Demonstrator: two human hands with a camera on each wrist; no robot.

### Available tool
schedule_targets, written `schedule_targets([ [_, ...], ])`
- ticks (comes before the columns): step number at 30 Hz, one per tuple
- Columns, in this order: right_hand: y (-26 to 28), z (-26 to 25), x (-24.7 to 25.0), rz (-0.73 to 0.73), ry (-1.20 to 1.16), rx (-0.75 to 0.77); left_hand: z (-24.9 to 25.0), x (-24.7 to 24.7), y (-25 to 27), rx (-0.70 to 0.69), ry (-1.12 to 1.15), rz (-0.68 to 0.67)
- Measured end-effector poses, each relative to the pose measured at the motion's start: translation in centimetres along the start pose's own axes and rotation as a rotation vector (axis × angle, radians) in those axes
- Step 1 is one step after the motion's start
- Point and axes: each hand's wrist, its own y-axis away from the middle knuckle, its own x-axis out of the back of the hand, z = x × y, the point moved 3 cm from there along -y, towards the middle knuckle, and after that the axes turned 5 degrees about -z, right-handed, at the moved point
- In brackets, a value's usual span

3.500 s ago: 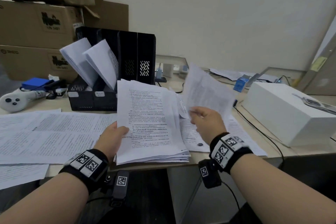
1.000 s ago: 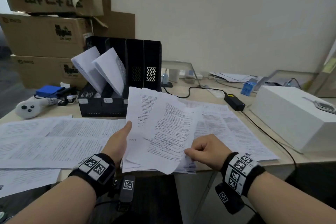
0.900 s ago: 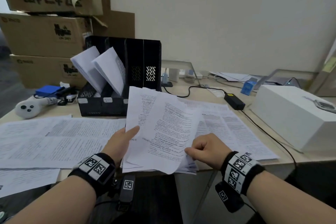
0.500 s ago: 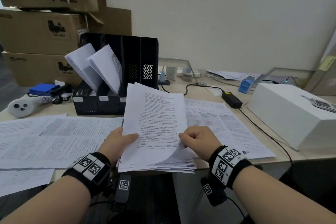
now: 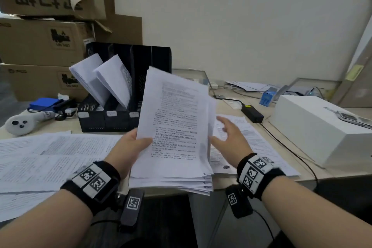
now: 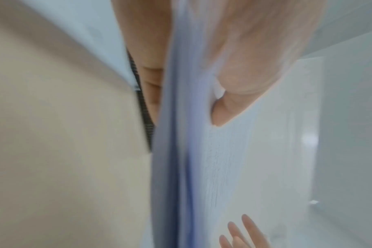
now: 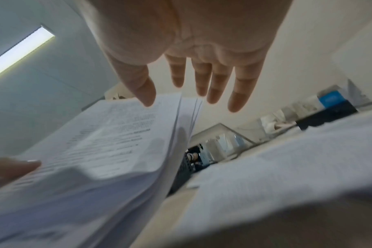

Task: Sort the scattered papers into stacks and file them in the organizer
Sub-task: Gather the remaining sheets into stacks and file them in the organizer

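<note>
My left hand (image 5: 134,145) grips a thick stack of printed papers (image 5: 175,127) by its left edge, thumb on top and fingers beneath, holding it tilted up above the desk's front edge. The left wrist view shows the stack (image 6: 176,151) edge-on between thumb and fingers. My right hand (image 5: 229,137) hovers just right of the stack with straight, spread fingers (image 7: 212,83), holding nothing. The black organizer (image 5: 124,94) stands behind the stack, with two paper bundles (image 5: 104,80) leaning in its left slots. Loose sheets (image 5: 50,155) cover the desk on the left, and more sheets (image 5: 253,147) lie under my right hand.
A white box (image 5: 322,129) sits at the right, with a black power adapter (image 5: 252,113) and cable beside it. Cardboard boxes (image 5: 40,42) are piled at the back left. A white controller (image 5: 22,124) and a blue item (image 5: 45,102) lie left of the organizer.
My right hand has let go of the stack's lower right part and opened beside it. My left hand has lifted and tilted the stack more upright; its sheets now lie squared together.
</note>
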Motion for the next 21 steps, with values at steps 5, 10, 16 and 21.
schedule_targets([
  [5,-2.5,-2.3,4.5,0.215,0.002,0.117,6.5,-0.1,-0.7,-0.143,-0.313,-0.070],
  [10,-3.0,-3.6,7.3,0.263,-0.136,0.164,12.4,-1.7,-0.6,-0.310,-0.957,-0.121],
  [16,-1.6,-2.1,6.9,0.070,-0.484,0.090,14.9,-3.1,-2.1,-0.358,-1.265,-0.147],
  [21,-1.3,0.8,5.2,0.075,-0.422,0.001,14.6,-3.0,-3.2,-0.389,-1.302,-0.104],
])
